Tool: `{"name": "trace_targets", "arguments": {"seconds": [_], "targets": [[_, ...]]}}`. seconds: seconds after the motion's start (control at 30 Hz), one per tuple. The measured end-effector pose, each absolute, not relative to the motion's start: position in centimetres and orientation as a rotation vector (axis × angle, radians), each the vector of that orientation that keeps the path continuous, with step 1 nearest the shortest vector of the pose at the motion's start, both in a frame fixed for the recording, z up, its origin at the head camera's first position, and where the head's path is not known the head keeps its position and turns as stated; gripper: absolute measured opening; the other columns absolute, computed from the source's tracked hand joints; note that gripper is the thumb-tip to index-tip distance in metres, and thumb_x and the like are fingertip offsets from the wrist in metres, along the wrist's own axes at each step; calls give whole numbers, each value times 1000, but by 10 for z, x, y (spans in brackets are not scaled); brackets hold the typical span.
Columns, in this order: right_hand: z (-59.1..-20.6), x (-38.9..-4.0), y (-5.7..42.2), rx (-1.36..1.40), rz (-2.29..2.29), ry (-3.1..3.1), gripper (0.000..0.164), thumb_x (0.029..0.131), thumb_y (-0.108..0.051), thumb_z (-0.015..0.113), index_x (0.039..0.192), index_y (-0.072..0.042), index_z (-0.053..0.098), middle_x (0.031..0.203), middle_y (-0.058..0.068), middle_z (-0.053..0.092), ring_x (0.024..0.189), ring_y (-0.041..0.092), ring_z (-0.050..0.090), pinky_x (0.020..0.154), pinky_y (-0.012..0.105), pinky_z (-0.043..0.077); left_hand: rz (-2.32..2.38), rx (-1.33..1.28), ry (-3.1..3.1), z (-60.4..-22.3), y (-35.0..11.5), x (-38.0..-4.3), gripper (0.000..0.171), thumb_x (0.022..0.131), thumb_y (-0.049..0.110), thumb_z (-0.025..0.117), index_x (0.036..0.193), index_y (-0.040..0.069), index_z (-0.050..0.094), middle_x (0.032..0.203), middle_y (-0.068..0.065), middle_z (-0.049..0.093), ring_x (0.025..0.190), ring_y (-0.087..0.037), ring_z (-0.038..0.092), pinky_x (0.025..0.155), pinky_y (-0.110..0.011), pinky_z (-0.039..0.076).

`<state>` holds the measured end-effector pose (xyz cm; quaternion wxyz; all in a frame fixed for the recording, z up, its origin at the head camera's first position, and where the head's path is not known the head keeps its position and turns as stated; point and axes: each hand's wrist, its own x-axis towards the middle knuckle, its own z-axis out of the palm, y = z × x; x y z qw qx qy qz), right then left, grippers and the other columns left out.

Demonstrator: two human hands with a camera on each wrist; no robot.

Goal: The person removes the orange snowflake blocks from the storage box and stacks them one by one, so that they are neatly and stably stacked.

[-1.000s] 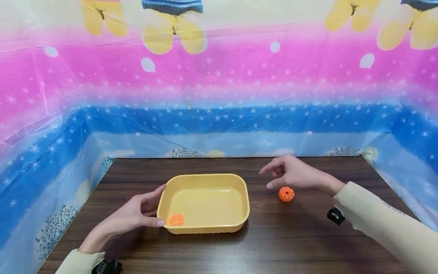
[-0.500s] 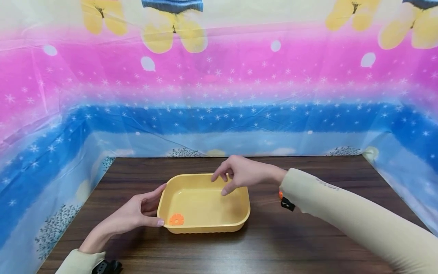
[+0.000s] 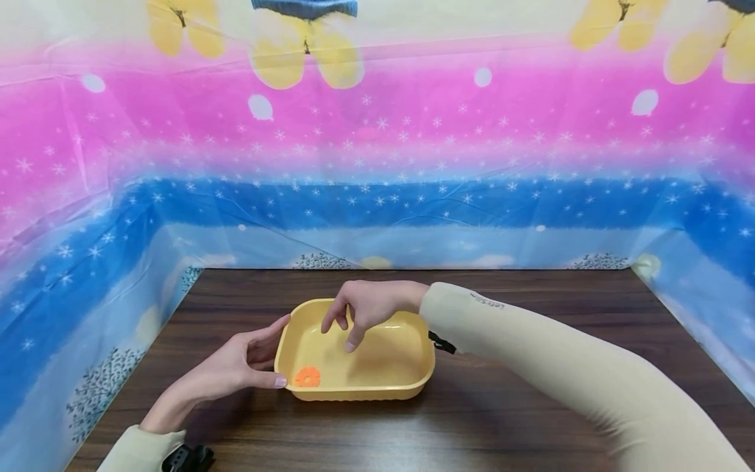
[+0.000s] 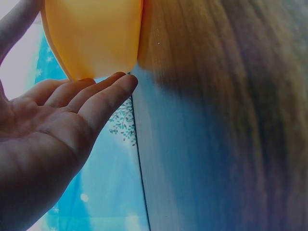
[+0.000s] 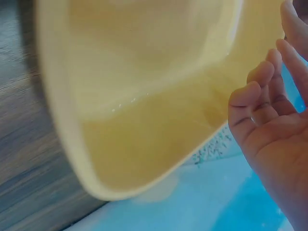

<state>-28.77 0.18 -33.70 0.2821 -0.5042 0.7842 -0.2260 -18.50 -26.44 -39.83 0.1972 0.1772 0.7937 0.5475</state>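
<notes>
A yellow rectangular basin [image 3: 377,392] stands on the dark wooden table. My left hand [image 3: 232,367] rests against its left end, thumb at the near corner and fingers toward the far corner; in the left wrist view the fingers [image 4: 103,96] lie fairly straight against the outer wall. An orange flower-shaped piece [image 3: 307,377] lies inside, in the near left corner. My right hand [image 3: 368,308] hovers above the basin with loosely bent fingers, holding nothing. The right wrist view shows it beside the basin's wall [image 5: 154,139]. The second orange piece is hidden by the right arm.
A patterned cloth [image 3: 383,203] in pink and blue surrounds the back and sides of the table [image 3: 531,419]. The right sleeve [image 3: 548,354] crosses the table's right half. Black bands [image 3: 187,457] show at the wrists.
My right hand has moved left from beside the second orange piece to above the basin, and its arm now covers that piece. The left hand and basin stay in place.
</notes>
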Motion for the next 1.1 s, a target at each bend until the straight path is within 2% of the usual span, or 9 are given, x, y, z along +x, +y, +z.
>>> {"name": "trace_targets", "arguments": {"seconds": [0.27,0.47,0.77,0.9,1.1], "targets": [[-351,-291,-19,-1294,-594,2010,48,73,-14,80,119,-17,65,89,11,58,44,12,36,46,20,30,1541,509,2204,-397,-265,-184,92,79,11,74,149,21,15,148,-13,26,129,-30,35,93,-32,44],[-364,-292,-31,-1314,-605,1975,49,72,-11,80,119,-15,66,89,11,59,44,10,34,46,19,30,1535,511,2211,-397,-265,-184,92,79,11,74,149,22,16,148,-11,26,129,-29,34,94,-33,43],[-374,-287,-45,-1361,-590,1971,51,70,-8,81,118,-12,66,85,9,66,75,12,53,60,16,41,1549,498,2188,-398,-265,-185,92,79,10,73,150,21,15,148,-13,25,129,-30,34,93,-33,44],[-380,-285,-51,-1413,-569,1954,50,68,-8,82,116,-12,67,82,6,66,80,13,56,64,16,44,1554,496,2187,-398,-265,-185,92,79,10,73,150,21,15,149,-12,24,130,-30,33,93,-33,44],[-390,-280,-58,-1436,-538,1951,49,66,-8,84,113,-13,70,75,1,62,70,6,52,61,15,43,1557,499,2174,-399,-266,-185,92,80,9,73,150,22,14,149,-13,24,129,-30,34,92,-33,45]]}}
